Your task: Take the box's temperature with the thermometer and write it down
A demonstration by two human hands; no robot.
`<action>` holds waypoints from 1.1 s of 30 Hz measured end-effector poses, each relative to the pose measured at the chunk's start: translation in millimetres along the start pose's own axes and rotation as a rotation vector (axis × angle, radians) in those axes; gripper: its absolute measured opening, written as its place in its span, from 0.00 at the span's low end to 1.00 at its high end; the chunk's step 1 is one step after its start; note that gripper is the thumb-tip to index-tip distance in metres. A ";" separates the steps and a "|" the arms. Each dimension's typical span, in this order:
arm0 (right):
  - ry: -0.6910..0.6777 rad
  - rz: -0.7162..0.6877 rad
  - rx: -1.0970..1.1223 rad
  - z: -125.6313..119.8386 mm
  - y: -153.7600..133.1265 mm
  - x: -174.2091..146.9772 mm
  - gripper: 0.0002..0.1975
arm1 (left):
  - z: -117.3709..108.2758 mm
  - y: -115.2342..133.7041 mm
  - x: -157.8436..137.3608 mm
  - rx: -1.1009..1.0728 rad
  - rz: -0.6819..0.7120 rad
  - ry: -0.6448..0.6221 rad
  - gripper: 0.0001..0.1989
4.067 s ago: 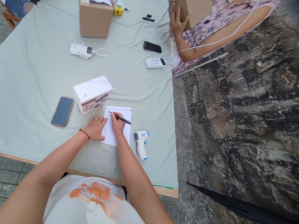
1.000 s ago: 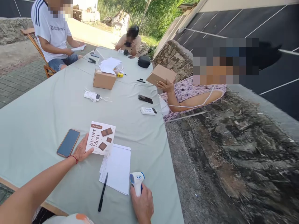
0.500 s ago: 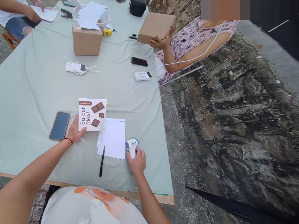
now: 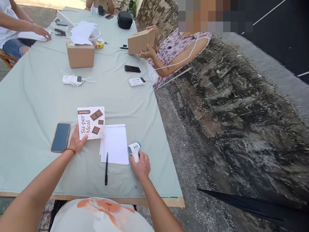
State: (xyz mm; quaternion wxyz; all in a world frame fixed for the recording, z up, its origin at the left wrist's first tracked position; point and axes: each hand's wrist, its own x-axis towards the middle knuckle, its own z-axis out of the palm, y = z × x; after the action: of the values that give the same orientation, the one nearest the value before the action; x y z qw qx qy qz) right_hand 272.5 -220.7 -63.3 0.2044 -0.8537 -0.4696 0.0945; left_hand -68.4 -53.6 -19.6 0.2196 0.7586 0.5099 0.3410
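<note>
My left hand [image 4: 78, 140] grips the lower left corner of a flat white box [image 4: 91, 123] printed "Su-per Meal" with brown chocolate pieces, its thumb on the front. My right hand [image 4: 142, 165] is wrapped around the handle of a white and blue infrared thermometer [image 4: 134, 150], whose head tilts to the left. Between my hands lies a stack of white paper [image 4: 116, 145], partly behind the box. A black pen [image 4: 106, 169] rests at the stack's lower left edge. Left of my left hand lies a smartphone [image 4: 60, 137] in a brown case.
Farther up the table [image 4: 29, 106] are a cardboard box [image 4: 80, 55], a bowl with papers [image 4: 83, 32], a yellow tape measure [image 4: 99, 44], a black phone [image 4: 132, 68] and two white devices. A person at right holds a carton [image 4: 141, 41]. Others sit at left and far end.
My view has shifted, bringing the table's far end into sight. Both hands keep their holds. The person at right has tilted the carton more upright.
</note>
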 end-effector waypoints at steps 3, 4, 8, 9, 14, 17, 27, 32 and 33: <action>-0.013 0.017 0.032 -0.7 -3.7 2.5 0.26 | -2.5 3.5 2.0 -0.007 -0.007 -0.006 0.41; -0.024 0.029 0.049 -1.7 -4.5 4.3 0.26 | -3.1 4.3 2.4 -0.010 -0.009 -0.005 0.41; -0.171 0.171 0.241 -12.5 -11.9 15.7 0.29 | -2.8 4.0 1.6 -0.010 -0.019 -0.005 0.40; -0.216 0.201 0.346 -17.3 -17.3 18.3 0.30 | -2.2 3.3 1.1 -0.007 -0.019 -0.007 0.40; -0.402 0.121 0.923 -43.5 -77.2 18.9 0.32 | 1.8 0.8 -1.9 -0.002 -0.015 -0.009 0.43; -0.575 0.006 1.020 -46.2 -123.6 12.0 0.26 | 5.0 -0.4 -4.4 -0.012 -0.025 -0.014 0.43; -0.701 0.119 1.108 -7.6 -179.5 -2.2 0.22 | 19.7 -6.1 -16.7 -0.020 -0.008 -0.011 0.45; -0.746 0.189 1.197 -12.3 -180.3 -3.5 0.26 | 20.5 -4.1 -17.5 -0.025 0.006 -0.018 0.45; -0.746 0.190 1.193 -13.4 -180.6 -3.6 0.27 | 20.4 -3.7 -17.3 -0.027 0.004 -0.019 0.45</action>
State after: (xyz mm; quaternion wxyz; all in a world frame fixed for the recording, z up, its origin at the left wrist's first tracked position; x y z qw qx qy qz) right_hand 137.5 -141.4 27.7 0.4535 -0.5441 -0.2999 0.6391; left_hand -59.9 -67.9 -40.9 0.2341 0.7597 0.5017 0.3410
